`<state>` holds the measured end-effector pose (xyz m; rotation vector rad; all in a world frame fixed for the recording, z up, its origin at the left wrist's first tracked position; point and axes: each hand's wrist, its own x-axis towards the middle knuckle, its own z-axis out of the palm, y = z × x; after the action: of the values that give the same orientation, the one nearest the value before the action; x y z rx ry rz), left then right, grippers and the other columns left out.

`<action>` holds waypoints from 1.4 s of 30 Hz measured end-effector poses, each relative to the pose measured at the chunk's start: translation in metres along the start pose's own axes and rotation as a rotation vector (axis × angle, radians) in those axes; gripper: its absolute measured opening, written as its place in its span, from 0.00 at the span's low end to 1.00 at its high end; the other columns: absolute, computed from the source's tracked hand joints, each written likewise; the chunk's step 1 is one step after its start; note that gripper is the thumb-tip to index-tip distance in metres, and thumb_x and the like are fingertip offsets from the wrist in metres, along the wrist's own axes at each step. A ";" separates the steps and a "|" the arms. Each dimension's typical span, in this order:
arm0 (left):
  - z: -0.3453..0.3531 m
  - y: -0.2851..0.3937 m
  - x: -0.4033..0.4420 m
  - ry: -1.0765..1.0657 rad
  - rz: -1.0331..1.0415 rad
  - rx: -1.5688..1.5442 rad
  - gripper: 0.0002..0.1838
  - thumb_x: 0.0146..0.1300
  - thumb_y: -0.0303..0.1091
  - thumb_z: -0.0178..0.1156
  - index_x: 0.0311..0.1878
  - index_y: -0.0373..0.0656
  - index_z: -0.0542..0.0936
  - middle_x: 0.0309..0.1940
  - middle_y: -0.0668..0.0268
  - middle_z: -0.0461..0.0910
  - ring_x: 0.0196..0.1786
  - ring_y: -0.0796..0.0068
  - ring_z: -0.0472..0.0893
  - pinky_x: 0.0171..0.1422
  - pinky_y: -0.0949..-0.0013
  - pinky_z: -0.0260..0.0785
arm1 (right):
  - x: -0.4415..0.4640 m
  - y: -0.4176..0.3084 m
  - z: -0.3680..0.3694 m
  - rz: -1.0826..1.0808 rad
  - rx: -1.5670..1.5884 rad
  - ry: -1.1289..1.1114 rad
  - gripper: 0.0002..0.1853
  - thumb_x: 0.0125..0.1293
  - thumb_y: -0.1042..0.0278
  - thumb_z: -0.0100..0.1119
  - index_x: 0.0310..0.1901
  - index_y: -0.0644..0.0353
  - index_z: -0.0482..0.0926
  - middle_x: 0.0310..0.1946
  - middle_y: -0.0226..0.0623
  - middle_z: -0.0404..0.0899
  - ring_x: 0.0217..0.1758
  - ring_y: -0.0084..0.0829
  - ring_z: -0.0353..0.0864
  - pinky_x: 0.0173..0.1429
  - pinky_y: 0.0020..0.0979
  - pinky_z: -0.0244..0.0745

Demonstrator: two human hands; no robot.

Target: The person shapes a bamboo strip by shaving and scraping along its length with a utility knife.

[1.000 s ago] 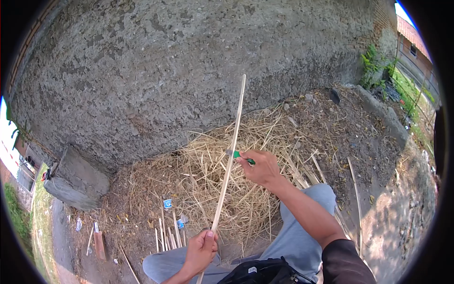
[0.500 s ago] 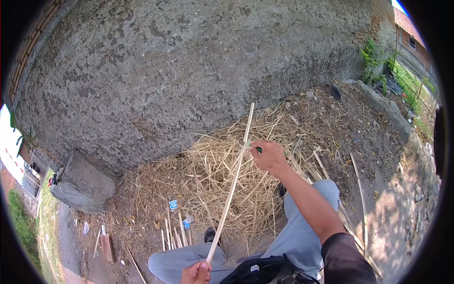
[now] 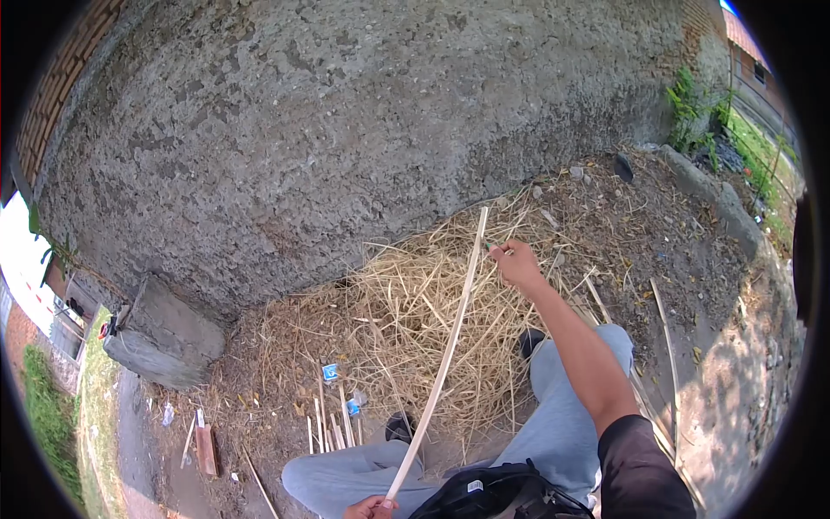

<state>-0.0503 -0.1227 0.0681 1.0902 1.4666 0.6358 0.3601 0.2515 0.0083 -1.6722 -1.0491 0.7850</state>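
A long, pale bamboo strip (image 3: 450,346) slants up and away from me above the straw-like shavings. Its near end is gripped in my left hand (image 3: 370,508), which is partly cut off by the bottom edge of the view. Close to the strip's far end, my right hand (image 3: 519,266) is closed around a small green-handled knife (image 3: 489,246). Fingers hide most of the handle, and the blade is too small to make out clearly. Below the strip lies a heap of thin bamboo shavings (image 3: 415,303).
A rough plastered wall (image 3: 346,130) rises behind the heap. Cut bamboo pieces (image 3: 335,428) lie by my left knee, longer strips (image 3: 666,346) to the right. A concrete block (image 3: 164,333) stands at left. A black bag (image 3: 484,493) rests at my lap.
My right hand has shifted slightly right, with the knife now at the strip's right side. The strip's far end has dropped a little and moved right in view; the camera has turned slightly.
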 end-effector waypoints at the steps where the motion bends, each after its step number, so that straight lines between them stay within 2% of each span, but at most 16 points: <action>1: 0.001 0.002 0.001 0.004 0.001 0.002 0.13 0.75 0.42 0.52 0.41 0.43 0.79 0.18 0.79 0.68 0.19 0.88 0.63 0.22 0.79 0.54 | -0.004 -0.006 -0.003 0.002 0.108 -0.037 0.14 0.68 0.56 0.62 0.36 0.61 0.78 0.23 0.36 0.76 0.24 0.29 0.74 0.29 0.35 0.65; 2: 0.003 0.006 0.002 0.021 0.013 0.075 0.13 0.75 0.41 0.52 0.42 0.43 0.79 0.19 0.79 0.69 0.20 0.89 0.63 0.23 0.79 0.54 | -0.008 -0.013 -0.005 0.004 0.213 -0.077 0.14 0.70 0.58 0.61 0.35 0.61 0.75 0.20 0.30 0.72 0.18 0.19 0.67 0.19 0.28 0.56; 6: 0.007 0.003 0.004 0.022 0.026 0.056 0.11 0.74 0.40 0.54 0.44 0.43 0.80 0.20 0.79 0.71 0.21 0.90 0.64 0.24 0.79 0.53 | -0.018 -0.028 -0.006 0.145 0.541 -0.111 0.18 0.70 0.53 0.61 0.45 0.62 0.73 0.28 0.33 0.75 0.18 0.16 0.61 0.19 0.24 0.57; 9: 0.011 0.016 0.008 -0.014 0.040 0.097 0.11 0.73 0.41 0.54 0.44 0.44 0.80 0.20 0.80 0.70 0.21 0.90 0.63 0.24 0.80 0.53 | -0.026 -0.038 -0.012 0.292 0.854 -0.201 0.21 0.71 0.49 0.59 0.44 0.63 0.71 0.31 0.37 0.77 0.18 0.15 0.58 0.20 0.20 0.56; 12: 0.016 0.031 0.015 -0.029 0.060 0.099 0.12 0.74 0.42 0.54 0.45 0.44 0.81 0.20 0.80 0.70 0.21 0.91 0.63 0.24 0.79 0.53 | -0.043 -0.058 -0.013 0.272 0.818 -0.266 0.26 0.71 0.47 0.59 0.48 0.67 0.69 0.34 0.39 0.77 0.18 0.13 0.57 0.21 0.19 0.55; 14: 0.023 0.042 0.023 -0.013 0.095 0.055 0.13 0.74 0.42 0.54 0.46 0.43 0.80 0.21 0.80 0.70 0.22 0.91 0.63 0.24 0.80 0.53 | -0.055 -0.059 -0.004 0.200 0.666 -0.219 0.24 0.73 0.46 0.55 0.46 0.66 0.74 0.31 0.37 0.78 0.18 0.16 0.59 0.22 0.25 0.59; 16: 0.023 0.044 0.034 0.011 0.129 0.014 0.14 0.74 0.43 0.54 0.47 0.42 0.80 0.21 0.80 0.70 0.22 0.92 0.63 0.24 0.80 0.53 | -0.065 -0.053 0.009 -0.135 0.207 -0.229 0.26 0.76 0.47 0.49 0.57 0.65 0.78 0.31 0.31 0.79 0.20 0.15 0.60 0.25 0.24 0.60; 18: 0.016 0.037 0.055 -0.029 0.107 -0.043 0.14 0.75 0.41 0.51 0.46 0.39 0.77 0.20 0.68 0.75 0.19 0.75 0.73 0.23 0.69 0.62 | -0.098 -0.060 0.017 -0.362 0.037 -0.240 0.24 0.76 0.49 0.47 0.50 0.65 0.82 0.25 0.37 0.80 0.21 0.23 0.70 0.28 0.32 0.66; 19: 0.016 0.043 0.059 -0.021 0.105 -0.046 0.14 0.75 0.41 0.51 0.46 0.39 0.77 0.20 0.68 0.75 0.19 0.75 0.73 0.23 0.69 0.62 | -0.120 -0.069 0.016 -0.447 -0.055 -0.280 0.24 0.75 0.50 0.48 0.45 0.67 0.83 0.25 0.43 0.82 0.22 0.29 0.76 0.32 0.36 0.72; 21: 0.018 0.061 0.072 -0.142 -0.025 -0.259 0.16 0.80 0.42 0.43 0.46 0.37 0.71 0.19 0.75 0.59 0.17 0.87 0.56 0.19 0.78 0.48 | -0.152 -0.076 0.016 -0.555 -0.128 -0.486 0.23 0.74 0.50 0.50 0.53 0.63 0.82 0.31 0.48 0.84 0.23 0.36 0.81 0.32 0.38 0.75; 23: 0.021 0.070 0.086 -0.122 -0.028 -0.273 0.17 0.80 0.43 0.42 0.47 0.36 0.71 0.19 0.76 0.58 0.17 0.87 0.55 0.19 0.78 0.48 | -0.179 -0.068 0.024 -0.829 -0.170 -0.435 0.22 0.72 0.50 0.54 0.55 0.60 0.81 0.32 0.48 0.84 0.23 0.43 0.82 0.31 0.41 0.77; 29: 0.035 0.080 0.114 -0.083 -0.022 -0.306 0.18 0.80 0.42 0.41 0.43 0.38 0.73 0.20 0.77 0.59 0.19 0.89 0.56 0.20 0.79 0.49 | -0.210 -0.075 0.030 -0.956 -0.331 -0.421 0.18 0.68 0.52 0.59 0.50 0.54 0.84 0.24 0.36 0.82 0.18 0.37 0.79 0.20 0.36 0.71; 31: 0.038 0.065 0.124 -0.013 0.168 -0.051 0.18 0.79 0.41 0.41 0.41 0.38 0.74 0.19 0.69 0.67 0.17 0.78 0.66 0.22 0.70 0.58 | -0.211 -0.079 0.027 -0.950 -0.336 -0.421 0.17 0.68 0.51 0.59 0.49 0.53 0.84 0.22 0.34 0.81 0.18 0.36 0.79 0.19 0.36 0.69; 34: 0.048 0.061 0.124 0.220 0.462 0.402 0.20 0.80 0.43 0.40 0.37 0.38 0.71 0.17 0.69 0.64 0.16 0.77 0.63 0.22 0.67 0.59 | -0.207 -0.081 0.024 -0.974 -0.356 -0.396 0.15 0.68 0.51 0.60 0.47 0.50 0.85 0.20 0.32 0.79 0.16 0.36 0.77 0.18 0.36 0.68; 39: 0.053 0.076 0.097 0.180 0.341 0.563 0.20 0.79 0.43 0.40 0.37 0.37 0.73 0.16 0.59 0.70 0.19 0.62 0.72 0.28 0.58 0.66 | -0.181 -0.075 0.026 -0.934 -0.411 -0.135 0.15 0.65 0.50 0.62 0.44 0.50 0.86 0.19 0.34 0.78 0.18 0.36 0.77 0.20 0.37 0.67; 42: 0.056 0.064 0.063 0.099 0.180 0.658 0.19 0.78 0.42 0.41 0.39 0.36 0.73 0.18 0.52 0.73 0.23 0.48 0.76 0.32 0.52 0.68 | -0.126 -0.079 0.001 -0.675 -0.482 -0.079 0.17 0.66 0.48 0.60 0.45 0.50 0.87 0.20 0.37 0.81 0.20 0.40 0.80 0.23 0.40 0.72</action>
<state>0.0254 -0.0508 0.0825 1.7304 1.7292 0.3288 0.2842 0.1494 0.0855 -1.5076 -1.8291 0.1562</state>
